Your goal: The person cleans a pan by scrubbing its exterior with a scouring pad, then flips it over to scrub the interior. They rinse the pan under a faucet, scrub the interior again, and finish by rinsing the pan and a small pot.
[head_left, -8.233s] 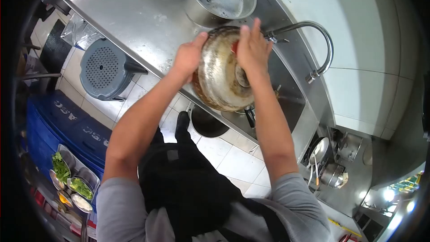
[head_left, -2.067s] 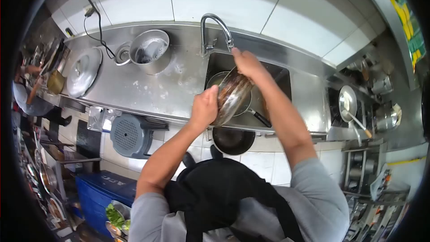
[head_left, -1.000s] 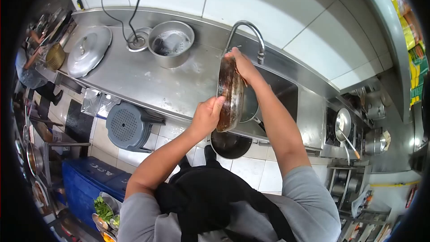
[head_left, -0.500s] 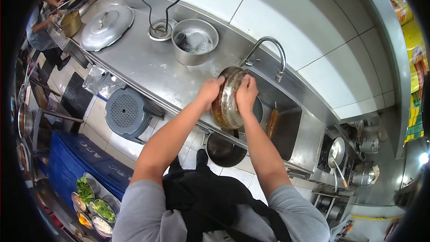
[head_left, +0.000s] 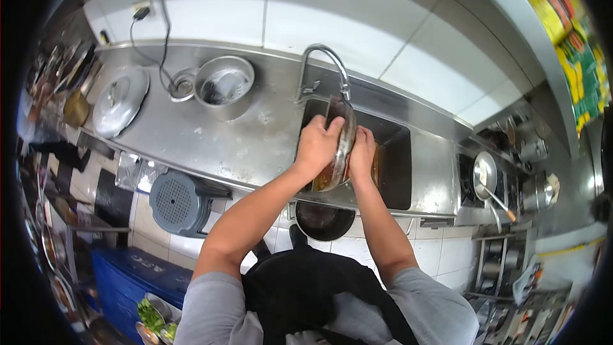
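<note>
Both my hands hold a round, brown-stained metal pan, tilted on its edge over the sink. My left hand grips its left side with the fingers bent round it. On the other side, my right hand presses against the pan, its fingers closed. The curved faucet rises just behind, with its spout close to the pan's upper edge. Something brown lies in the sink, partly hidden by the pan and my right hand.
On the counter at left stand a metal pot with soapy water and a large lid. Below are a grey stool and a black pan. A wok sits on the right. Another person stands far left.
The view has turned, so the counter sits further left. The pan has gone from below the faucet's left side to nearly under its spout, and now shows more edge-on. Both hands still hold it.
</note>
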Tool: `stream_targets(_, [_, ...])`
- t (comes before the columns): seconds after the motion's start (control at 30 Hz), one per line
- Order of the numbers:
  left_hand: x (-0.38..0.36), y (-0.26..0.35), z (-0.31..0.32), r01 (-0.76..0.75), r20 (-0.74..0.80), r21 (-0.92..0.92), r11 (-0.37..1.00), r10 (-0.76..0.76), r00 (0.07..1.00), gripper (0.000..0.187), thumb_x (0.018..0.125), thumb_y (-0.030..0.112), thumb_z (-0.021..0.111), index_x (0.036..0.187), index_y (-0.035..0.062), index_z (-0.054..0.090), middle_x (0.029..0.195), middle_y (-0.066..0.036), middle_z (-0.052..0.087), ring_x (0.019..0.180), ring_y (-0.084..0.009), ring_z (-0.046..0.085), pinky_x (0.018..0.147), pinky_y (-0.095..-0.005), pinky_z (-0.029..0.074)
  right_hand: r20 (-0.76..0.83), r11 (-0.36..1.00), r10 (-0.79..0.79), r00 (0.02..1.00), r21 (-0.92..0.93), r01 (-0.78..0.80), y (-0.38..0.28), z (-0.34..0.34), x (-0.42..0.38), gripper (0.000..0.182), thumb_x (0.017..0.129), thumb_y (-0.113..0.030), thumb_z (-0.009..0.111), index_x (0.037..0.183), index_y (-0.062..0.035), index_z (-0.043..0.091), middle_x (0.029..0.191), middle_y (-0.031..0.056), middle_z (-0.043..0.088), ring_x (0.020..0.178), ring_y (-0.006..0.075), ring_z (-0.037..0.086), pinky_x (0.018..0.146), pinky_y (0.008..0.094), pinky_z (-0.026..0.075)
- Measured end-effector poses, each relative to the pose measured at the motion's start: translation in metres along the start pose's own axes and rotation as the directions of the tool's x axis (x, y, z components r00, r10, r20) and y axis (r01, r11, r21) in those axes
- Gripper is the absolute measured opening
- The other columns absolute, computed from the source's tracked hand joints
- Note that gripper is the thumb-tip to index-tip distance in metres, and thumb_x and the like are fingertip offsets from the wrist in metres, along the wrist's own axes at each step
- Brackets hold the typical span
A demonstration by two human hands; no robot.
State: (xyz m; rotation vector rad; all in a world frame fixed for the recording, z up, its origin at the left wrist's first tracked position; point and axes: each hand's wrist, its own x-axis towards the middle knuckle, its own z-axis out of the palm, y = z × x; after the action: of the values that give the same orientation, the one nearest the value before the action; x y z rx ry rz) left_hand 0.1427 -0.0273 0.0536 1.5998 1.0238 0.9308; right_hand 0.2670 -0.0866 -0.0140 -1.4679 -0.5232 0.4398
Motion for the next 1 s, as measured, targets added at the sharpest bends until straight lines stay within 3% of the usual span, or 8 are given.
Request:
stream_targets(0.23, [-0.037,0.057,0.058,-0.249,0.384,0.112,0.962,0.19,0.904,0.042,0.095,0.035,0.067,0.085,-0.0053,0.057,0.079,-0.031,0.063,0.079,-0.0495,0.064,0.067,-0.0501,0.049,-0.205,0.954,0.062,0.977,0.3,0.003,-0.039,-0.074,-0.022,0.027,0.107,-0.023,0.043,0.115,-0.0004,0.055,0.106,0.0093,0.059,0.099,0.016,0.056,0.089,0.0322,0.047])
stream_targets(0.37, [-0.037,0.089,0.047,-0.299,0.502,0.007,0.954,0.255,0.827,0.039,0.094,0.031,0.07,0.086,-0.0037,0.054,0.07,-0.023,0.059,0.06,-0.0253,0.059,0.06,-0.0398,0.048,-0.311,0.976,-0.21,0.927,-0.021,0.215,-0.067,-0.101,-0.016,0.03,0.107,-0.026,0.045,0.115,0.0004,0.055,0.107,0.0115,0.059,0.1,0.02,0.057,0.093,0.0355,0.046])
stream_targets(0.43, [-0.028,0.058,0.028,-0.281,0.504,-0.148,0.948,0.317,0.803,0.028,0.099,0.024,0.067,0.085,0.0039,0.055,0.075,-0.001,0.059,0.071,-0.0068,0.05,0.063,-0.0274,0.045,-0.311,0.924,-0.375,0.873,-0.2,0.325,-0.067,-0.094,-0.011,0.032,0.106,-0.027,0.046,0.118,0.0013,0.056,0.11,0.0145,0.061,0.103,0.0246,0.059,0.095,0.0378,0.046])
stream_targets(0.5, [-0.02,-0.009,0.021,-0.114,0.448,-0.28,0.953,0.235,0.863,0.025,0.102,0.025,0.062,0.094,0.0021,0.06,0.087,-0.002,0.066,0.079,-0.0081,0.055,0.071,-0.0295,0.049,-0.302,0.923,-0.346,0.888,-0.278,0.265,-0.05,-0.076,-0.003,0.033,0.107,-0.03,0.044,0.12,-0.0026,0.058,0.111,0.0197,0.066,0.106,0.0337,0.063,0.094,0.0405,0.047])
stream_targets(0.6, [-0.042,-0.044,0.013,0.04,0.306,-0.354,0.934,0.076,0.949,0.025,0.106,0.025,0.056,0.105,0.0009,0.062,0.099,-0.001,0.066,0.09,-0.008,0.056,0.081,-0.0275,0.048,-0.307,0.959,-0.228,0.924,-0.238,0.157,-0.002,-0.041,0.007,0.031,0.107,-0.026,0.043,0.115,-0.0001,0.059,0.107,0.0171,0.064,0.101,0.0293,0.061,0.093,0.0368,0.046])
stream_targets(0.73, [-0.048,-0.071,-0.022,0.198,0.164,-0.379,0.904,-0.146,0.976,0.03,0.106,0.026,0.054,0.117,-0.001,0.062,0.109,-0.004,0.066,0.098,-0.011,0.058,0.089,-0.0289,0.048,-0.208,0.953,-0.04,0.977,-0.302,-0.025,0.015,-0.002,0.003,0.045,0.107,-0.04,0.035,0.114,-0.0045,0.062,0.108,0.0213,0.068,0.103,0.0443,0.063,0.091,0.0499,0.047])
stream_targets(0.97, [-0.002,-0.085,-0.056,0.28,-0.241,-0.49,0.826,-0.437,0.867,0.05,0.096,0.041,0.068,0.111,-0.0069,0.065,0.1,-0.014,0.07,0.09,-0.0177,0.064,0.082,-0.0336,0.052,0.195,0.917,-0.145,0.97,-0.34,0.206,0.027,0.065,-0.033,0.035,0.103,-0.032,0.048,0.106,-0.0016,0.066,0.098,0.0223,0.069,0.099,0.0447,0.063,0.091,0.0523,0.046])
stream_targets(1.0, [-0.001,-0.087,-0.061,0.3,-0.296,-0.392,0.87,-0.428,0.854,0.048,0.095,0.041,0.07,0.101,-0.0067,0.067,0.092,-0.013,0.07,0.083,-0.0174,0.062,0.077,-0.0334,0.051,0.323,0.8,-0.378,0.868,-0.359,0.482,0.027,0.066,-0.045,0.031,0.098,-0.03,0.055,0.107,-0.0018,0.064,0.099,0.0205,0.068,0.099,0.043,0.062,0.095,0.0534,0.043])
